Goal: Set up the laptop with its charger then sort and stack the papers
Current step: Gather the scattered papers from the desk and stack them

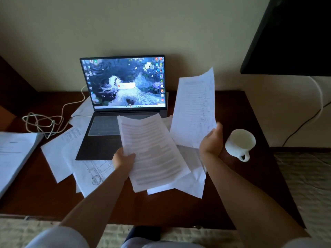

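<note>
An open laptop (107,133) with a lit screen sits at the back middle of the dark wooden table (161,208). A white charger cable (44,122) runs from the laptop's left side and lies coiled on the table at the left. My left hand (123,159) grips a printed sheet of text (152,151) by its left edge, above the laptop's front right corner. My right hand (212,140) holds a second sheet (195,108) upright by its lower right corner. Loose papers (71,154) lie scattered around and under the laptop.
A white mug (240,143) stands on the table just right of my right hand. A thick stack of papers (14,154) lies at the left edge. A dark panel (290,33) hangs at the top right, with cables (318,97) below it.
</note>
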Tool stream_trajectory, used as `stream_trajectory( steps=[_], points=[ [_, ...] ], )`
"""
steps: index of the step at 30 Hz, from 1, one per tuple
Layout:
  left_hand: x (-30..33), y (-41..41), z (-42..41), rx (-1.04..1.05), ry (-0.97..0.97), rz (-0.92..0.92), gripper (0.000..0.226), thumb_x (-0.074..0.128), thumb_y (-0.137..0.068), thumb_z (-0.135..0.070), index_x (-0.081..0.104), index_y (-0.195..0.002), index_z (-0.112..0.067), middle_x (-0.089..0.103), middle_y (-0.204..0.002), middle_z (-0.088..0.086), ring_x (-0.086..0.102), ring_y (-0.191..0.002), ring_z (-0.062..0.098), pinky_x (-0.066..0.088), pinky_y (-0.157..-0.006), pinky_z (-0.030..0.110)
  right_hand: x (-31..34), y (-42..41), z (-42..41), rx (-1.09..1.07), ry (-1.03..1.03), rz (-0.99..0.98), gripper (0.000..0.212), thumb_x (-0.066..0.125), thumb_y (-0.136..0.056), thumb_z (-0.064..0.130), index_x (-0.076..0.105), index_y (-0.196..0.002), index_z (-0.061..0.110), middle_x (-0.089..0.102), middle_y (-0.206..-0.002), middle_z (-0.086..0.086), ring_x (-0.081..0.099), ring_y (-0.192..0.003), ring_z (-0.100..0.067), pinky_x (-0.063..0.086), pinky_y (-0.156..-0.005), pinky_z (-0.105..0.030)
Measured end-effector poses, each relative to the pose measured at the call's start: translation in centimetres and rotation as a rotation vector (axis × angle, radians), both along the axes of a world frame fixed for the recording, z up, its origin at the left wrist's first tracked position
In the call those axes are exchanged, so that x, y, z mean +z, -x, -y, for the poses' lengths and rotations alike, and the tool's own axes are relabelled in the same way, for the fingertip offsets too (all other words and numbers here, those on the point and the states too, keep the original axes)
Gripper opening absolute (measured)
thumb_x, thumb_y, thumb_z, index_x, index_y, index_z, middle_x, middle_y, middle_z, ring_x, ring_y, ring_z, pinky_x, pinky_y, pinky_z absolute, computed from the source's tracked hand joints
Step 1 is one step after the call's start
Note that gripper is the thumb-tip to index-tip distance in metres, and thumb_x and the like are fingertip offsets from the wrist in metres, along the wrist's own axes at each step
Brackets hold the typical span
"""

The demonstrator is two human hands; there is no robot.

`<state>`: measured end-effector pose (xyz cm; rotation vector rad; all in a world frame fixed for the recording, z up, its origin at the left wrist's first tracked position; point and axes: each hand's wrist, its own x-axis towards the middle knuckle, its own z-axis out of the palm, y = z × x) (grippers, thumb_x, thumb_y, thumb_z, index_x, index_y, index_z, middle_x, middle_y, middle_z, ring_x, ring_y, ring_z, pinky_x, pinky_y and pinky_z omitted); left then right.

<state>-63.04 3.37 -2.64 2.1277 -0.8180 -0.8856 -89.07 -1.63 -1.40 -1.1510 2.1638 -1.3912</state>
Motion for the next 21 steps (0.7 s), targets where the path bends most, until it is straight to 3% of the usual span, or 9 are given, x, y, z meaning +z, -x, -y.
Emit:
stream_trajectory(
  steps=[4, 8, 10, 12, 14, 15, 17, 19, 21],
  points=[
    [0.9, -0.3, -1.7, 0.000, 0.008, 0.078, 0.030, 0.061, -0.083, -0.010, 0.061, -0.113, -0.008, 0.067, -0.101, 0.010, 0.062, -0.088, 0.027, 0.055, -0.078, 0.041, 1.4, -1.4, -0.5, -0.097, -0.010, 0.345, 0.041, 0.031, -0.100, 0.005, 0.039, -0.140, 0.004, 0.051, -0.135, -0.019, 0.051, -0.122, -0.032, 0.037, -0.091, -0.024],
    [1.7, 0.2, -2.9, 0.019, 0.017, 0.010, 0.031, 0.045, -0.086, 0.001, 0.061, -0.111, -0.005, 0.062, -0.093, 0.008, 0.057, -0.078, 0.020, 0.048, -0.062, 0.030, 1.5, -2.7, -2.0, -0.188, -0.030, 0.573, 0.041, 0.034, -0.098, 0.000, 0.039, -0.139, 0.000, 0.048, -0.136, -0.021, 0.050, -0.122, -0.034, 0.036, -0.079, -0.011],
    [1.7, 0.3, -3.5, 0.011, 0.006, -0.005, 0.034, 0.041, -0.085, 0.004, 0.060, -0.112, -0.002, 0.060, -0.091, 0.009, 0.056, -0.079, 0.022, 0.048, -0.065, 0.032, 1.0, -2.8, -2.4, -0.171, -0.023, 0.765, 0.040, 0.037, -0.095, -0.002, 0.044, -0.135, 0.003, 0.053, -0.129, -0.022, 0.058, -0.111, -0.034, 0.048, -0.088, -0.026],
    [1.9, 0.4, -4.1, 0.020, -0.003, -0.070, 0.035, 0.041, -0.085, 0.006, 0.059, -0.113, -0.003, 0.059, -0.092, 0.009, 0.055, -0.082, 0.024, 0.048, -0.069, 0.034, 0.4, -2.7, -3.0, -0.103, -0.071, 0.945, 0.040, 0.036, -0.091, -0.004, 0.050, -0.126, 0.011, 0.063, -0.105, -0.017, 0.065, -0.076, -0.023, 0.054, -0.065, -0.031],
    [1.7, 0.4, -4.4, 0.055, -0.009, -0.175, 0.033, 0.046, -0.083, 0.003, 0.059, -0.112, -0.006, 0.058, -0.090, 0.010, 0.055, -0.085, 0.027, 0.049, -0.074, 0.037, -0.2, -2.7, -4.1, 0.031, -0.217, 0.905, 0.035, 0.034, -0.087, -0.004, 0.052, -0.111, 0.014, 0.057, -0.078, -0.009, 0.051, -0.044, -0.010, 0.039, -0.039, -0.020],
    [1.7, 0.4, -4.5, 0.073, -0.007, -0.245, 0.031, 0.051, -0.081, -0.001, 0.058, -0.111, -0.003, 0.058, -0.088, 0.011, 0.056, -0.086, 0.029, 0.051, -0.077, 0.040, -0.6, -2.9, -4.7, 0.130, -0.306, 0.810, 0.031, 0.035, -0.087, -0.002, 0.053, -0.107, 0.014, 0.055, -0.076, -0.008, 0.049, -0.043, -0.010, 0.034, -0.036, -0.018],
    [1.7, 0.3, -4.8, 0.142, -0.005, -0.403, 0.034, 0.058, -0.083, -0.014, 0.059, -0.115, -0.001, 0.062, -0.095, 0.015, 0.060, -0.089, 0.032, 0.052, -0.087, 0.047, -1.7, -3.4, -6.0, 0.325, -0.461, 0.603, 0.029, 0.041, -0.090, 0.010, 0.056, -0.115, 0.012, 0.062, -0.098, -0.012, 0.063, -0.071, -0.023, 0.042, -0.050, -0.020],
    [1.5, 0.2, -5.1, 0.236, 0.004, -0.574, 0.032, 0.055, -0.092, -0.031, 0.060, -0.115, -0.009, 0.065, -0.106, 0.014, 0.063, -0.096, 0.033, 0.049, -0.093, 0.052, -2.5, -3.8, -7.2, 0.426, -0.550, 0.448, 0.036, 0.042, -0.094, 0.016, 0.052, -0.128, 0.010, 0.057, -0.121, -0.008, 0.058, -0.109, -0.031, 0.043, -0.074, -0.027],
    [0.9, -0.2, -5.2, 0.283, 0.006, -0.653, 0.047, 0.052, -0.090, -0.051, 0.059, -0.114, -0.012, 0.066, -0.110, 0.012, 0.063, -0.102, 0.033, 0.047, -0.096, 0.053, -2.9, -3.8, -8.0, 0.551, -0.579, 0.294, 0.037, 0.040, -0.097, 0.014, 0.049, -0.133, 0.009, 0.054, -0.127, -0.008, 0.051, -0.120, -0.029, 0.039, -0.084, -0.027]
  ],
)
